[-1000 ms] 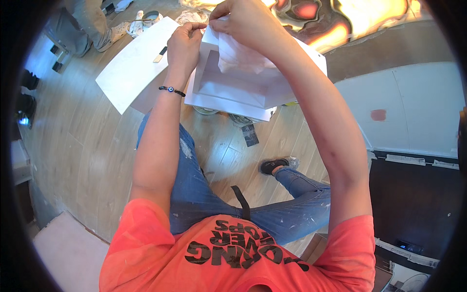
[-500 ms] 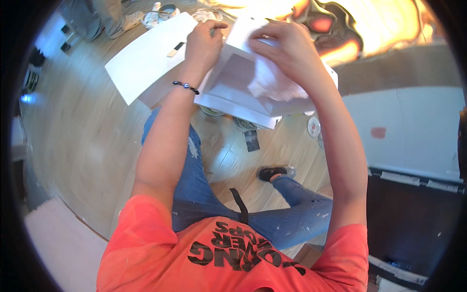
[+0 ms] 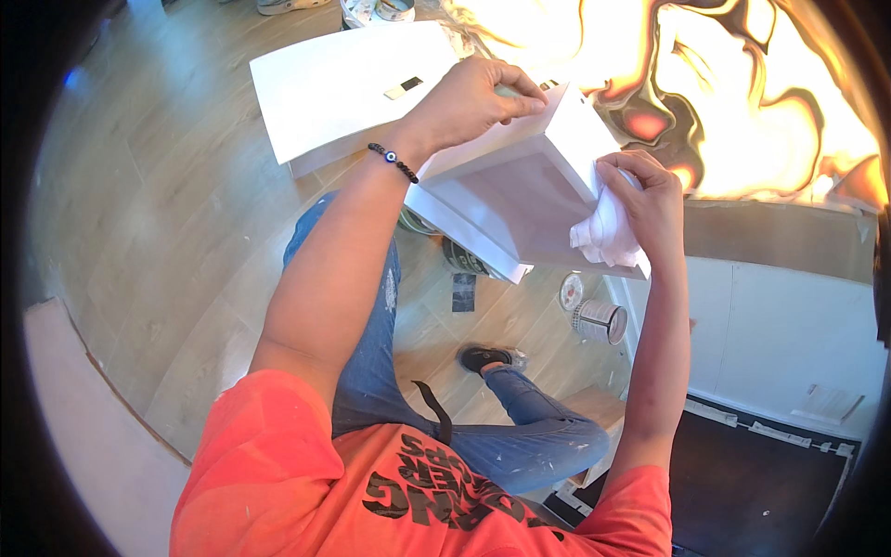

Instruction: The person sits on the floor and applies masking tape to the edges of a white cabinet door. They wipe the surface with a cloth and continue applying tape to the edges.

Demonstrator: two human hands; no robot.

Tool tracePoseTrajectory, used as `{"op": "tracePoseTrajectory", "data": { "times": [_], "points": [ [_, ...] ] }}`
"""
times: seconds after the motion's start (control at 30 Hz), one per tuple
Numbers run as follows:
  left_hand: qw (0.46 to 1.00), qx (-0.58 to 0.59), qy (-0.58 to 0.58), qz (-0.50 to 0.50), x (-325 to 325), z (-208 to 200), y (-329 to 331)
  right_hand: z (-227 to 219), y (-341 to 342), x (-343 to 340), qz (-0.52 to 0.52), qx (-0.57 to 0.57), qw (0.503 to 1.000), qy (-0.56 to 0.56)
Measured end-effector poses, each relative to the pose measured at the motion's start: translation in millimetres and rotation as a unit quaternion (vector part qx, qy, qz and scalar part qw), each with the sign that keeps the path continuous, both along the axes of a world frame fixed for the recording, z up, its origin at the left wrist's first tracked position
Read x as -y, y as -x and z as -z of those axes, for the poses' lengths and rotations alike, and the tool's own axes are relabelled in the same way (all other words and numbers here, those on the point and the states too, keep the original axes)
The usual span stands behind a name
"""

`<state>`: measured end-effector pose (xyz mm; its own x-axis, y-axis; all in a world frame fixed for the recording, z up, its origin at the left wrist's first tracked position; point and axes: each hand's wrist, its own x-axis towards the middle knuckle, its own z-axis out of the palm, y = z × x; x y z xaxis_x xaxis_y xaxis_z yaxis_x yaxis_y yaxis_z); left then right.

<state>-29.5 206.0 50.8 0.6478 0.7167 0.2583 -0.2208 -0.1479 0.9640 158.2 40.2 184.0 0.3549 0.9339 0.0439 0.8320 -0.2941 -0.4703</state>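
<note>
A white, open-topped box like a drawer (image 3: 471,234) is tilted in front of me, its hollow side facing me. My left hand (image 3: 478,104), with a dark bead bracelet at the wrist, is closed at the box's far upper edge. A small pale-green bit shows between its fingers, too little to name. At the box's right wall, my right hand (image 3: 652,200) has its fingers closed on a crumpled white cloth (image 3: 608,232). The cloth hangs over that wall into the box.
On the left lies a white panel (image 3: 325,88) with a small black-and-white piece (image 3: 405,87) on it. Cans stand below the box, and another can (image 3: 601,321) lies to the right. A glossy marbled surface (image 3: 742,102) fills the far right. A dark panel (image 3: 742,473) is lower right.
The cloth and my right hand have moved from the box's far wall to its right wall. My left hand is farther right along the far edge. The whole view has shifted.
</note>
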Motion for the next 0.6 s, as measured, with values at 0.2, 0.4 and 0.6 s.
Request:
{"op": "tracePoseTrajectory", "data": {
  "times": [0.2, 0.4, 0.6],
  "points": [
    [0.999, 0.015, 0.040, 0.011, 4, 1, -4, 0, 2, -3, 0.013, -0.011, 1.000, 0.003],
    [0.990, 0.044, 0.114, 0.076, 8, -2, -4, -2, 4, -2, 0.006, 0.005, 1.000, 0.003],
    [0.986, 0.060, 0.126, 0.096, 12, -7, -1, 1, 5, 0, -0.001, 0.008, 1.000, -0.015]
  ]
}}
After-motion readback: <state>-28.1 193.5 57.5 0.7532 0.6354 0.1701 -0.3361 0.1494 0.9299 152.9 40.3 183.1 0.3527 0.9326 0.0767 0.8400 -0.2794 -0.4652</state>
